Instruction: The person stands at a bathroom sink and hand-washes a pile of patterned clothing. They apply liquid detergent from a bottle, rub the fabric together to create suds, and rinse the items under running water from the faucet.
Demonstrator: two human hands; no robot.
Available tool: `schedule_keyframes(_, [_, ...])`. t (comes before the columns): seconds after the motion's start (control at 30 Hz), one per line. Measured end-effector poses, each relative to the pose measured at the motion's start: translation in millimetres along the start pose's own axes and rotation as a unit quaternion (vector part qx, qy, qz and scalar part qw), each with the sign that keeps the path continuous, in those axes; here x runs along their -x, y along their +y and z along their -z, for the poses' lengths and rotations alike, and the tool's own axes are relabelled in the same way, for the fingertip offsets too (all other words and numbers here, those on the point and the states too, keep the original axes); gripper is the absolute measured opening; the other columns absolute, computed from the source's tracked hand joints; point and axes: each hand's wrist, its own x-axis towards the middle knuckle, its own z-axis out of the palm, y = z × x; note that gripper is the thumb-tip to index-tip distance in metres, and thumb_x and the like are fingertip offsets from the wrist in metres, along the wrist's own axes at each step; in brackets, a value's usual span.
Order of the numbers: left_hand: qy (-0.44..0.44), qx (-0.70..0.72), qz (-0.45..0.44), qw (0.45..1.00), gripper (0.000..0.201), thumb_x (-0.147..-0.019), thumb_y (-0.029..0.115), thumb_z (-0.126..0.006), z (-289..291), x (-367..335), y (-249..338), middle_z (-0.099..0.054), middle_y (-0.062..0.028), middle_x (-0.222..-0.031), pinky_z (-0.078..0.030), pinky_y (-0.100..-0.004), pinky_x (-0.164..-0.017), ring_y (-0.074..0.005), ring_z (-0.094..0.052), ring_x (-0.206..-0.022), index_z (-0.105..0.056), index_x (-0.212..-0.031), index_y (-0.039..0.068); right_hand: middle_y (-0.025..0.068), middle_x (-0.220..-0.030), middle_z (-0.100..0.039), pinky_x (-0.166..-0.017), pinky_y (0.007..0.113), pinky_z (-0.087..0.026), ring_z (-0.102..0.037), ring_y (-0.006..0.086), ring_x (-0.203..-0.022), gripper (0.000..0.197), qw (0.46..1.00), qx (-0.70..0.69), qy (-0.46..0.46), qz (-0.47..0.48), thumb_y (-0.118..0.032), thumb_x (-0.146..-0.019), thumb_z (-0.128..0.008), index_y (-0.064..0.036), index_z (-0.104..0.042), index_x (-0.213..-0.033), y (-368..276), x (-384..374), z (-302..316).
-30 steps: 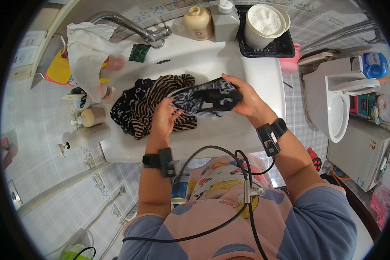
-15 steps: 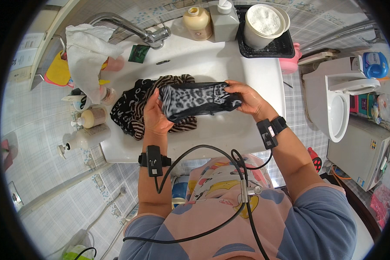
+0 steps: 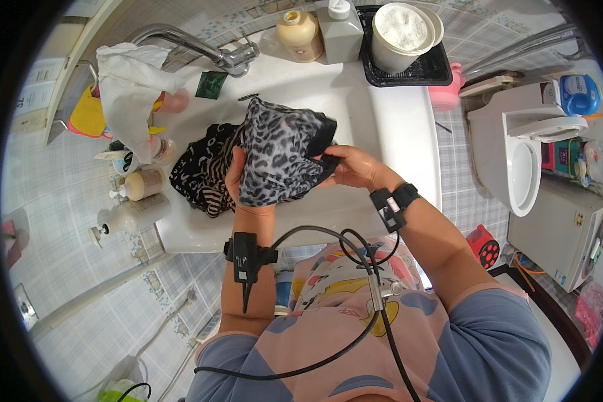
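Observation:
A grey-and-black leopard-print garment [image 3: 278, 151] with black edging is spread between my hands above the white sink [image 3: 398, 134]. My right hand [image 3: 356, 167] is closed on its black edge, thumb on top. At the garment's left side is my left hand [image 3: 236, 179], with the thumb showing in front and the fingers hidden behind the fabric. Under and to the left of it, a black patterned cloth [image 3: 195, 161] and a brown-and-black striped cloth [image 3: 216, 191] lie bunched in the sink.
Over the sink's far left reaches a chrome faucet [image 3: 228, 59], near a green packet [image 3: 211, 85]. Bottles [image 3: 300, 40] and a white bucket of foam [image 3: 396, 43] on a black tray [image 3: 430, 75] line the back. Pump bottles [image 3: 137, 213] stand left; a toilet [image 3: 516, 157] is at right.
The garment, earlier folded into a narrow dark strip, is now opened out with its print facing up. My right hand has moved left and nearer to me.

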Motion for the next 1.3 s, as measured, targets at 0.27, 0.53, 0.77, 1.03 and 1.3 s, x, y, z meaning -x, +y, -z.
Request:
schedule_keyframes(0.27, [0.317,-0.088,0.123,0.936,0.029,-0.089,0.023,-0.054,37.3,-2.0,4.1,-0.061,-0.0123,-0.109,-0.048,-0.0403,-0.086,-0.0275,-0.059,-0.098,-0.058,-0.107,0.001,0.0126,-0.111,-0.060,-0.092,0.038,-0.045,-0.058,0.0250,-0.103,0.033,0.968,-0.140,-0.183,0.101,-0.019,-0.090,-0.047,0.0003,-0.056,-0.114,-25.6,26.7,-22.5])
schedule_keyframes(0.53, [0.273,-0.491,-0.031,0.827,0.048,-0.094,0.032,-0.047,32.7,3.7,-20.0,-0.043,-0.0054,-0.132,-0.030,-0.0381,-0.098,-0.0187,-0.041,-0.119,-0.037,-0.135,0.010,0.0123,-0.121,-0.054,-0.098,0.035,-0.038,-0.052,0.0224,-0.112,0.053,0.962,-0.011,-0.242,0.125,-0.004,-0.078,-0.049,0.0022,-0.040,-0.130,-36.7,35.8,-52.2])
schedule_keyframes(0.77, [0.111,-0.582,0.003,0.806,0.042,-0.084,0.010,-0.061,-13.1,-12.3,-13.6,-0.057,-0.0052,-0.105,-0.039,-0.0256,-0.086,-0.0114,-0.051,-0.097,-0.048,-0.123,0.003,0.0098,-0.111,-0.059,-0.088,0.028,-0.044,-0.057,0.0159,-0.100,0.037,0.972,0.059,-0.180,0.142,0.001,-0.082,-0.050,0.0036,-0.049,-0.118,-37.2,37.1,-40.0])
schedule_keyframes(1.03, [0.190,-0.432,-0.005,0.881,0.011,-0.085,0.011,-0.060,-17.0,8.1,31.0,-0.059,0.0016,-0.082,-0.042,-0.0213,-0.070,-0.0084,-0.053,-0.074,-0.061,-0.093,0.003,0.0045,-0.098,-0.064,-0.073,0.022,-0.049,-0.060,0.0090,-0.086,0.023,0.980,0.154,-0.038,0.123,-0.015,-0.089,-0.057,0.0002,-0.057,-0.105,-59.3,61.6,-22.4])
schedule_keyframes(1.3, [0.235,-0.445,0.050,0.862,0.018,-0.082,0.017,-0.065,-23.1,18.4,54.9,-0.062,-0.0003,-0.085,-0.048,-0.0251,-0.060,-0.0097,-0.060,-0.078,-0.061,-0.094,0.005,-0.0011,-0.088,-0.062,-0.074,0.020,-0.045,-0.056,0.0062,-0.078,0.023,0.933,0.332,-0.015,0.142,-0.021,-0.089,-0.058,-0.0012,-0.060,-0.102,-68.9,65.0,-7.8])
